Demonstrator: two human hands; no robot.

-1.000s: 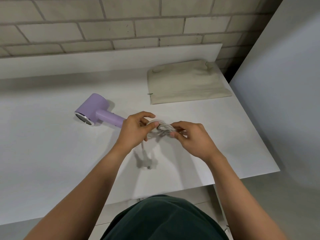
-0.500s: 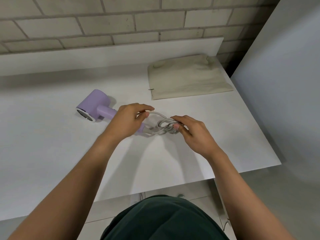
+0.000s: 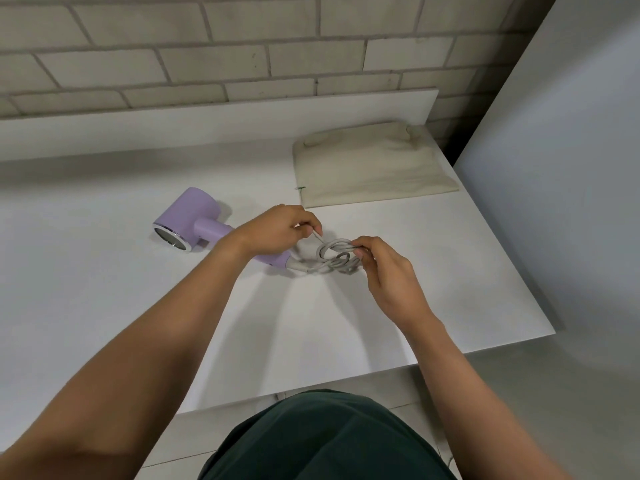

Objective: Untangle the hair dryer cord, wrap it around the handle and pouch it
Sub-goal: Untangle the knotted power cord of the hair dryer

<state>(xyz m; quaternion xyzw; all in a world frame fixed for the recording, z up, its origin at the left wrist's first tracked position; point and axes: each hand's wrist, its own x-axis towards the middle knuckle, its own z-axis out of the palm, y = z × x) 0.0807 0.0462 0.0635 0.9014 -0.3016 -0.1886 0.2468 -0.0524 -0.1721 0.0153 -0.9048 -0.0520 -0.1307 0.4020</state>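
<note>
Cord (image 3: 334, 258) loops at frame centre look looser than before; left hand (image 3: 277, 230) pinches one strand, right hand (image 3: 388, 275) grips the bundle, beside the dryer (image 3: 194, 220) on the table (image 3: 104, 289).

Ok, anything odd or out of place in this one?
Only the cord: it is bunched in tangled loops at the dryer handle's end, pinched by the left hand and right hand. The pouch lies flat on the table, nothing spilled or damaged.
</note>
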